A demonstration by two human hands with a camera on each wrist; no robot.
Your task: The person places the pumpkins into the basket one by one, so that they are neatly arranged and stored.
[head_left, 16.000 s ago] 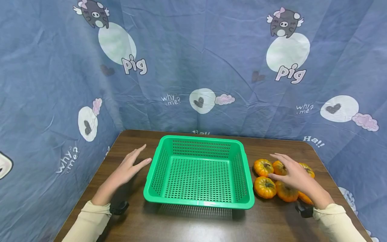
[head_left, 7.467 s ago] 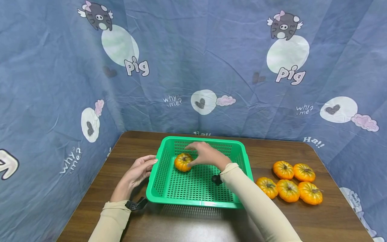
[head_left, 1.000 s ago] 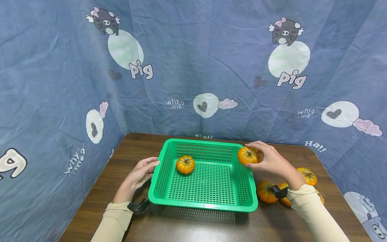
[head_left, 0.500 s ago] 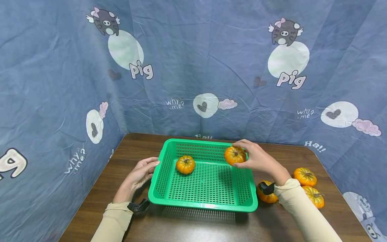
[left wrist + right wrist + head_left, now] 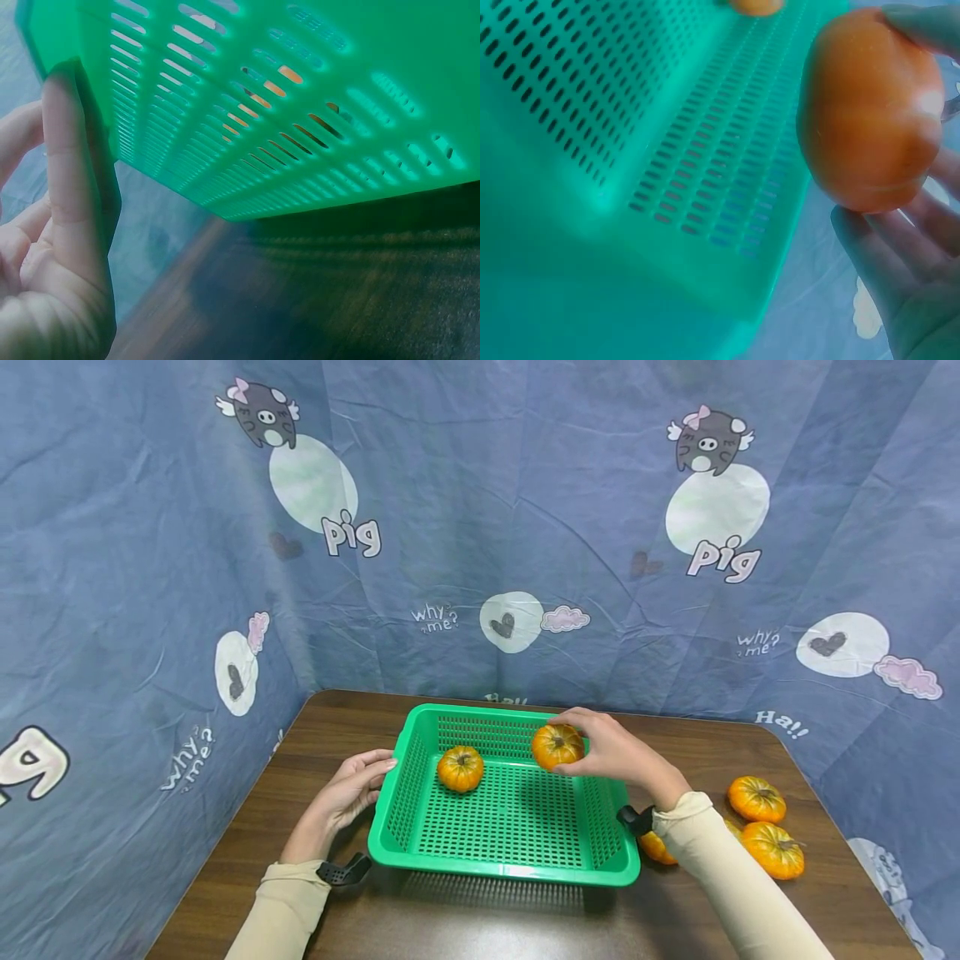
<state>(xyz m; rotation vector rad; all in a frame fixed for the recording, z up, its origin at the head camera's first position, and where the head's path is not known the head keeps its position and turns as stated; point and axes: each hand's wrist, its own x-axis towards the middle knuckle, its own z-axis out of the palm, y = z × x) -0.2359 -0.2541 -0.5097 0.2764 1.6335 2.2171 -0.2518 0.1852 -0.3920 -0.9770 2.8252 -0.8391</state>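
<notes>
Right hand (image 5: 611, 750): grip pinching an orange pumpkin (image 5: 557, 747), thumb on one side, fingers on the other. Right wrist view agrees, smooth orange skin facing that camera. In the head view the held pumpkin is over the far part of the green basket (image 5: 498, 870), right of its middle, stem visible; looks lifted clear of the basket floor, can't read how high. Left hand (image 5: 347, 789) is at the basket's left rim, grip pinching it, thumb at the edge, fingers lower on the outside. Second pumpkin (image 5: 460, 769) rests on the slotted basket floor near the left wall, stem up, apart from the held one; bits of orange show through the slots in the left wrist view. Basket stands upright on the dark wood bench (image 5: 480, 931). Right of it on the bench: rear pumpkin (image 5: 757, 798), front pumpkin (image 5: 772, 850) just beside that, third pumpkin (image 5: 658, 847) near the basket's right wall and partly behind the right wrist, plus a sliver of a fourth pumpkin (image 5: 733, 829) past the right sleeve (image 5: 738, 881). Left sleeve (image 5: 281, 906) is the same cream. Blue cloth (image 5: 420, 485) hangs behind, printed with pigs, ovals, hearts and lettering.
</notes>
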